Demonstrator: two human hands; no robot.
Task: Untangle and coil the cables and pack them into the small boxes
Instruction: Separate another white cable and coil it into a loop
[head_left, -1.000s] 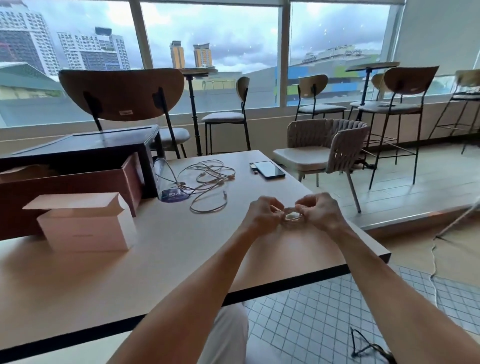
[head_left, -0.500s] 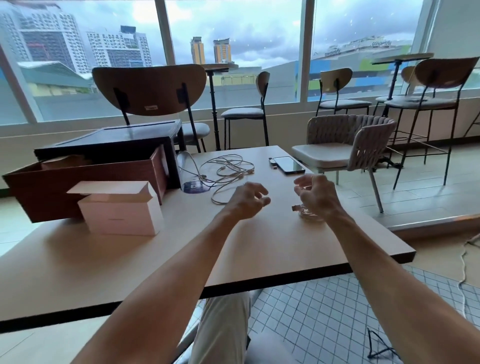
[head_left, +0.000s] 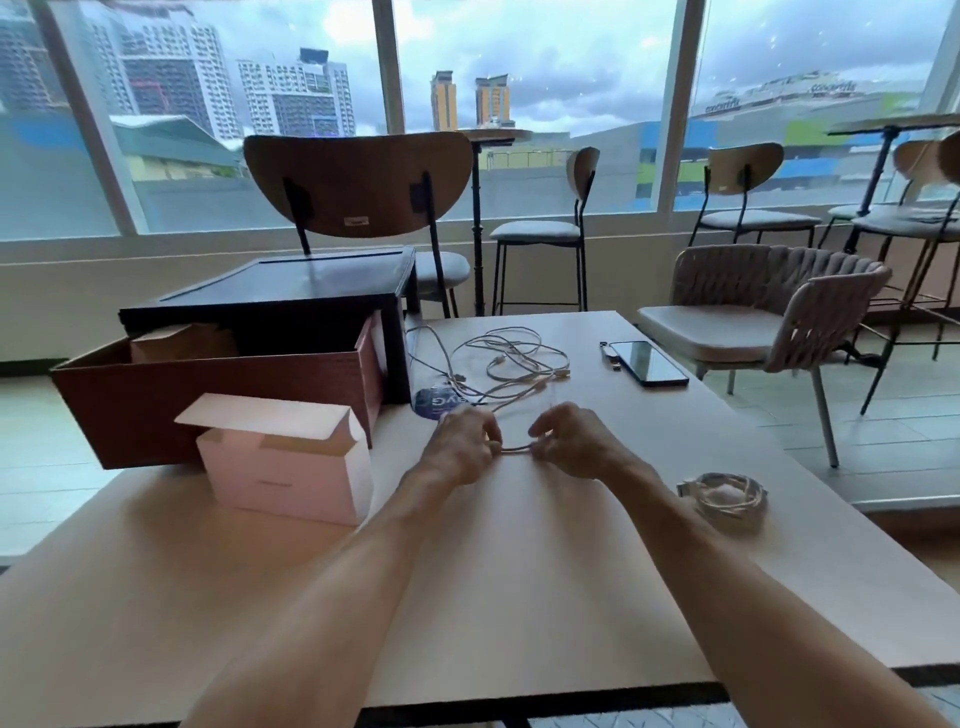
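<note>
Our left hand (head_left: 461, 442) and right hand (head_left: 571, 441) each pinched one thin pale cable (head_left: 514, 450); hard tugging could tighten the tangled heap of pale cables (head_left: 511, 364) behind.

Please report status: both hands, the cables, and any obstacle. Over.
Left hand and right hand each pinch one cable stretch. Coiled cable lies on table, not yet boxed; small box open. Tangle just beyond hands; nothing blocks box.
</note>
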